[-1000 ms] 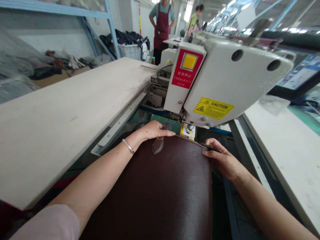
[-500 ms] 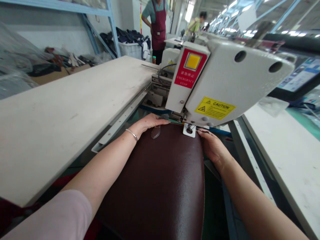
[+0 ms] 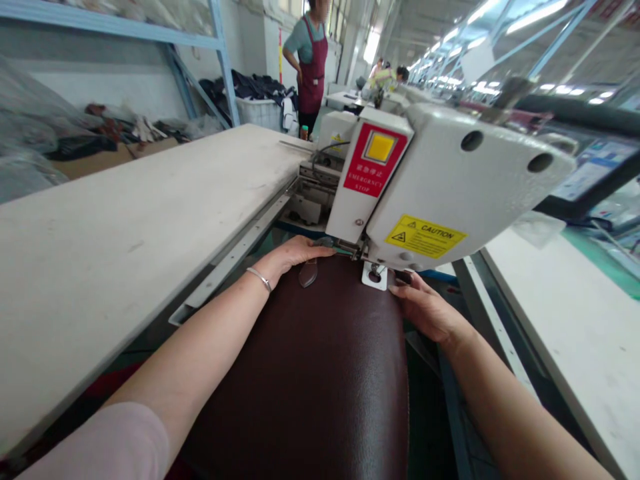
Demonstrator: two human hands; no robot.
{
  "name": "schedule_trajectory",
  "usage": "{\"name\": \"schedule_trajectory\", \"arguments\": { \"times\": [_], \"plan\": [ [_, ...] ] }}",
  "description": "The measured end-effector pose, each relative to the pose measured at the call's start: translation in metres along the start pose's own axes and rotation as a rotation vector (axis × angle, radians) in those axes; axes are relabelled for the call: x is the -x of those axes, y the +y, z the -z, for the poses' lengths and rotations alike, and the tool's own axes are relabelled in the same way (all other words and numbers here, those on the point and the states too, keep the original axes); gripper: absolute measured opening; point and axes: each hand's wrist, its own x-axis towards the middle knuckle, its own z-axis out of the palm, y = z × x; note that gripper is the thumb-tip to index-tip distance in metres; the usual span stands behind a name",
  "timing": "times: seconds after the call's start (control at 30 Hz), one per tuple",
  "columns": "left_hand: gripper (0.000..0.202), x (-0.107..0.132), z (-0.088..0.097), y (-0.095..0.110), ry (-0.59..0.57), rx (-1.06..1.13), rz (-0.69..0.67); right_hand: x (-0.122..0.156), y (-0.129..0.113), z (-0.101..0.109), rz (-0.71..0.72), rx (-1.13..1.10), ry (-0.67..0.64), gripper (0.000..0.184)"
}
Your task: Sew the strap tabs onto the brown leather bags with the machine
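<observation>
Leather pc. (image 3: 320, 373) cut off btm, caution lbl. (image 3: 426, 236) fine txt blurry

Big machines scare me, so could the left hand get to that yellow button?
Probably yes: the yellow button faces the person with nothing seen covering it, though the left hand would first have to leave the brown leather.

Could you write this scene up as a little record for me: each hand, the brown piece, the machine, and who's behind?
Left hand: pinching the leather's far edge, near the tab
Right hand: gripping its far right corner, beside the plate
Leather: dark brown, smooth, slightly shiny
Tab: brown, pointed, lying over the leather
Plate: white, holed, over the far edge
Machine: white, yellow button, caution label
Behind: person in a maroon apron, near a bin
</observation>
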Motion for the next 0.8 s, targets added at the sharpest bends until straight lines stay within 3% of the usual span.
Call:
{"name": "schedule_trajectory", "arguments": {
  "times": [0.33, 0.8],
  "plan": [
    [0.051, -0.0003, 0.0015, 0.0025, -0.029, -0.031, 0.007, -0.0050, -0.0002, 0.0018, 0.015, -0.016, 0.009, 0.049],
    [0.064, 0.0016, -0.0003, 0.0029, 0.018, -0.100, 0.045, -0.0034, -0.0021, -0.0038, 0.020, -0.057, 0.007, 0.054]
  ]
}}
